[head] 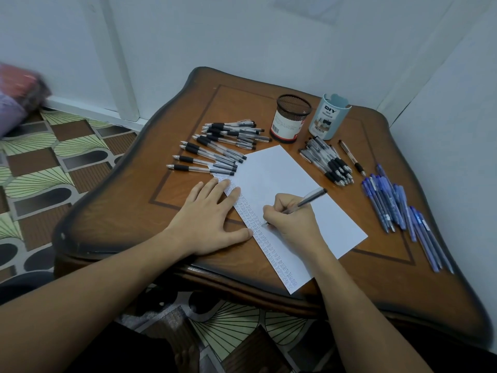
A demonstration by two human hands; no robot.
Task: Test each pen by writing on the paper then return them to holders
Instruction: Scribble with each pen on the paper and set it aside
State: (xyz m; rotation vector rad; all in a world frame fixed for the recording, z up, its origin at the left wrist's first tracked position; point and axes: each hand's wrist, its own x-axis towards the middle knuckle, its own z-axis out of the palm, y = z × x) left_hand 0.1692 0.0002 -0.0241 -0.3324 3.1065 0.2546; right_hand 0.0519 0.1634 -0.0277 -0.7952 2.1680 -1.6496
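Pen test on white paper, seen from the head camera.
The right hand grips a pen, and its tip touches the paper beside a column of small written marks. The left hand lies flat with straight fingers and presses the paper's left edge on the wooden table. Black pens lie left of the mesh holder; blue pens lie well right of the blue holder.

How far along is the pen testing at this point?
Done: a column of test marks runs down the paper at its left edge. In hand: the right hand writes with a pen while the left hand rests flat on the paper's edge. Left: no pens stick out of the mesh cup or the blue holder; black pens and blue pens all lie on the table.
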